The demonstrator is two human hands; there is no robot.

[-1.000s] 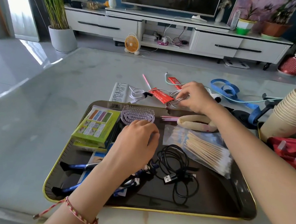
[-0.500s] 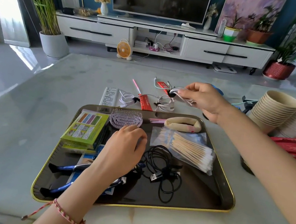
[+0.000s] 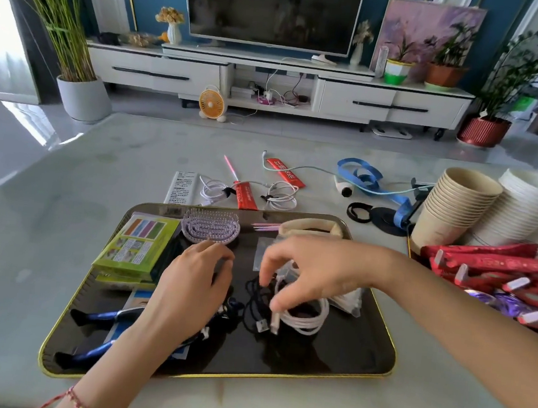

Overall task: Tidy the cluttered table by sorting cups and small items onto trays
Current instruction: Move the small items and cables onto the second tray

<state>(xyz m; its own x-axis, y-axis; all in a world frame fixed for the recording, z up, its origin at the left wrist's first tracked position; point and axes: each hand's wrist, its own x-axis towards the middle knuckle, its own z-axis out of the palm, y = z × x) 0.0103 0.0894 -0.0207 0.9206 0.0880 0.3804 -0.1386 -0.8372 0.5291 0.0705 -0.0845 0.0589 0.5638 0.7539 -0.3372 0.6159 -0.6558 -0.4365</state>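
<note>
The job looked about half done. On the tray (image 3: 216, 376) at the near middle of the table (image 3: 24, 244), from left to right, already lay a green box (image 3: 138, 246), blue pliers (image 3: 96, 315), a lilac brush (image 3: 210, 227) at the far edge, a black cable (image 3: 252, 298), a swab bag (image 3: 347, 300) and a beige band (image 3: 308, 226). The left hand (image 3: 192, 292) rested palm down over the tray's middle, fingers loosely bent with nothing seen in them. Just to its right, the right hand (image 3: 314, 268) hung over a white cable (image 3: 303, 318) that lay coiled on the tray beside the black one. Its fingers were half spread and curved down, tips at the coil, but blur hid whether they pinched it. Much remained on the bare table just beyond the tray's far rim: a leaflet (image 3: 181, 188), two more white coils (image 3: 212, 189), two red sachets (image 3: 247, 196), a pink stick (image 3: 231, 166), then a blue ribbon (image 3: 363, 177) and black rings (image 3: 359, 211) further right. At the far right stood tilted stacks of cups (image 3: 456, 207), nested but apparently not yet sorted, with a heap of red packets (image 3: 500, 264) near them. A gold edge beside that heap hinted at a second tray, though most of it was hidden. By my reckoning, the small items beyond the rim were the next to gather.
</note>
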